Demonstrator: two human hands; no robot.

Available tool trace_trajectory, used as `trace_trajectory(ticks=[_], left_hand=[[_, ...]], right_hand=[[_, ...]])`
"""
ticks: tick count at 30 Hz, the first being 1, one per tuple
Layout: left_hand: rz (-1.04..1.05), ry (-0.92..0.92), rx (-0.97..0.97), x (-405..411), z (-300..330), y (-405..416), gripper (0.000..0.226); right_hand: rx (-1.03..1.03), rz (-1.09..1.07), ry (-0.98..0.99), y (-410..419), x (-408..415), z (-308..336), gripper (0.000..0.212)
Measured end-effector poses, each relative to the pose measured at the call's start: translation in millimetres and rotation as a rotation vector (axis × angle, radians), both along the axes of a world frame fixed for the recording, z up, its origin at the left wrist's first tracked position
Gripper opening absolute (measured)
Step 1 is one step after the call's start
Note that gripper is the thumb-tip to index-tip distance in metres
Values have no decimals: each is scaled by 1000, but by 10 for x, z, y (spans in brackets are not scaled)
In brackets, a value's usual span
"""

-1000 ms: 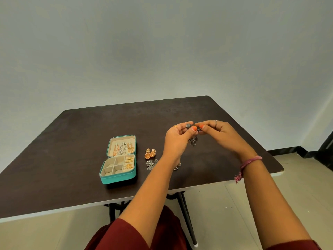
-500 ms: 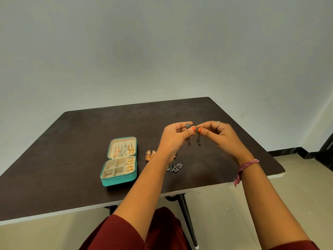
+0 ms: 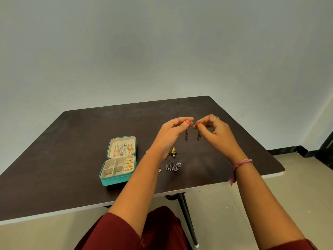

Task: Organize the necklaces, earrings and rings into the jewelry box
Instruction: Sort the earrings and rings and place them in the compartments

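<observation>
My left hand (image 3: 171,131) and right hand (image 3: 213,129) each pinch a dark drop earring (image 3: 186,136) right of the open jewelry box (image 3: 118,180). Its lid holds chains, one compartment gold earrings; silver earrings (image 3: 173,166) right of the box remain on the table (image 3: 72,141)

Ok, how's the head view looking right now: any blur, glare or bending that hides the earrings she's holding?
Head view: soft even light, no glare on the table; wide-angle bending curves the table edges; the dangling earrings under the left hand and right hand are small and slightly soft, detail unreadable; jewelry box reads clearly.
</observation>
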State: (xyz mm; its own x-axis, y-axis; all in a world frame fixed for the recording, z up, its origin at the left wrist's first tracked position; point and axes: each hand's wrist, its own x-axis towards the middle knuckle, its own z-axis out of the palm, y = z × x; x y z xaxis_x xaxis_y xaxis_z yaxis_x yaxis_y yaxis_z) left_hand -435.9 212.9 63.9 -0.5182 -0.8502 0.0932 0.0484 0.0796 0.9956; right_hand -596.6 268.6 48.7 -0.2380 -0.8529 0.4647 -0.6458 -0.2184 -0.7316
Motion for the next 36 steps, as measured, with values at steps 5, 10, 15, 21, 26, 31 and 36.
trace_trajectory(ticks=[5, 10, 15, 21, 26, 31, 36], left_hand=[[16, 38, -11, 6, -54, -32, 19], [65, -10, -57, -4, -125, -88, 20], [87, -47, -77, -40, -183, -114, 19], [124, -131, -103, -88, -296, -165, 17], [150, -162, -78, -131, -360, -204, 17], [134, -205, -96, -138, -418, -242, 20], [154, -325, -146, -178, -510, -279, 17]], right_hand=[[-21, 14, 56, -25, 31, -35, 15], [-16, 92, -142, -54, 15, -81, 17], [24, 120, -335, -52, -36, -158, 19], [114, 84, -411, -54, -66, -237, 26], [182, 92, -415, -62, -59, -288, 31], [226, 113, -423, -98, -51, -366, 32], [272, 107, -423, -135, -54, -488, 39]])
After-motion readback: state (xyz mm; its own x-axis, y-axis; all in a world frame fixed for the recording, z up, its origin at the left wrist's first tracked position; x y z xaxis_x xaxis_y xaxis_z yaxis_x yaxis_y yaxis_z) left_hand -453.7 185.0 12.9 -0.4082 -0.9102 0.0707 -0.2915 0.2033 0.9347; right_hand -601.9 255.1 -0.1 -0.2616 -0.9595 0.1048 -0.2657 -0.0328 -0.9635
